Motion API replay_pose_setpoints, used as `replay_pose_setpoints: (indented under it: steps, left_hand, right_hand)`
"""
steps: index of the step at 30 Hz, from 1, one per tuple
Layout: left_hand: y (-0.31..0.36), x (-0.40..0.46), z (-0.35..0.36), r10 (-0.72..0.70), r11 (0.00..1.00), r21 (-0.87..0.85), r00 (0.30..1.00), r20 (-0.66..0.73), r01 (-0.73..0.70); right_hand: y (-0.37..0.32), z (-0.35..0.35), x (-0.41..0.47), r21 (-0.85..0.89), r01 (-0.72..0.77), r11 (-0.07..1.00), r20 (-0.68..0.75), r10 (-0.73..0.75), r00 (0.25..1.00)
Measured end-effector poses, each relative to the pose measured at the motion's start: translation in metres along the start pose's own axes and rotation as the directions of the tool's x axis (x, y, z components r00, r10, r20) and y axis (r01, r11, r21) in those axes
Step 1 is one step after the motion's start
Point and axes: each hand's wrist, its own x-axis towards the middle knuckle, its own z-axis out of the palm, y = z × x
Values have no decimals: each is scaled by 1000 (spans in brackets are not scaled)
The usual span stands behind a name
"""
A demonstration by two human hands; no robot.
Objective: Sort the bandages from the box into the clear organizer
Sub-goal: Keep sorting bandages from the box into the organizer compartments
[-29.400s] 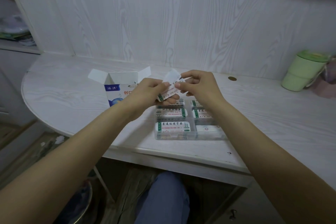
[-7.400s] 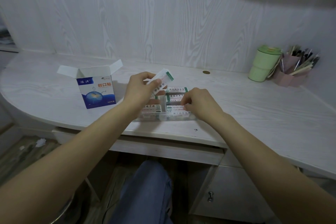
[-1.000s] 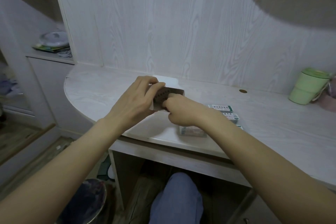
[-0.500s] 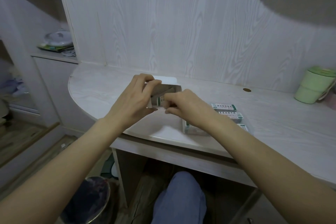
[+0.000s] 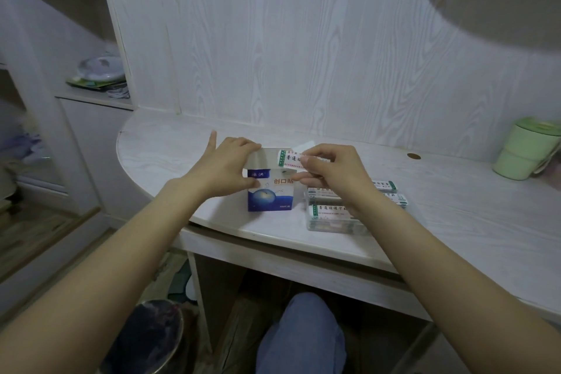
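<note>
Blue-white box; green-edged white bandage; green cup.

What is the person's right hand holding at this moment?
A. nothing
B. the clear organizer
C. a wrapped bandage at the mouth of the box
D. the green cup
C: the right hand pinches a white, green-edged bandage just above the open blue box, which the left hand steadies.

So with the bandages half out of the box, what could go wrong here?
1. The box stands close to the rounded desk edge; if the left hand lets go during the pull, it may tip or slide off.
2. The right hand only pinches the bandages, so some could slip loose.
3. The right forearm hangs over the clear organizer and might nudge it.
</note>
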Motion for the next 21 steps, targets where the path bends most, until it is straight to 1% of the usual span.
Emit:
replay_pose_setpoints:
  steps: [4,6,7,9,11,12,13,16,21]
  left_hand:
    - [3,8,-5,-45,999,-4,996,77,46]
    - [9,8,-6,-39,998,42,996,76,35]
    - [14,7,-6,-20,998,55,999,47,17]
    - [30,4,-5,56,998,14,994,-95,-55]
    - [52,2,-2,166,980,-59,948,-272,-189]
    - [66,2,1,218,963,-86,924,-314,-256]
    - [80,3,4,260,946,-103,911,-320,-306]
    - [117,7,17,353,915,-116,906,-236,-387]
    - [154,15,34,379,919,-109,925,-33,-380]
  right_hand:
    - [0,-10,-2,-115,0,993,-66,-8,998]
    - [1,-21,-5,-141,-4,990,-102,-11,995]
    - [1,-28,-8,-163,-6,987,-116,-13,993]
    - [3,-45,-14,-212,-5,977,-138,-25,990]
    - [9,-63,-19,-277,6,961,-161,-53,985]
    - [13,-74,-21,-314,2,949,-178,-61,982]
    - [16,-84,-24,-346,-7,938,-191,-63,980]
    - [29,-110,-30,-411,-45,910,-224,-54,973]
    - [50,-133,-33,-474,-98,875,-243,-23,970]
